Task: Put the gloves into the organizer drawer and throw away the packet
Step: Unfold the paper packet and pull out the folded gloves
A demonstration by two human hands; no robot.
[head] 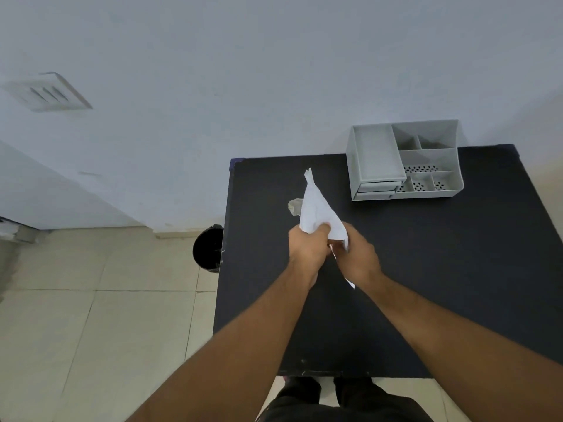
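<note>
Over the middle of the black table (426,269), my left hand (307,246) and my right hand (358,254) both grip a white paper packet (316,205). The packet stands up in a pointed shape, and a strip of it hangs below my right hand. A pale translucent piece (295,206), possibly a glove, shows just behind the packet's left side. The grey organizer (403,161) stands at the table's back right; its two small drawers (377,190) at the front left look closed.
A black waste bin (208,248) stands on the tiled floor against the table's left side. The white wall runs right behind the table and the organizer. My legs are at the table's near edge.
</note>
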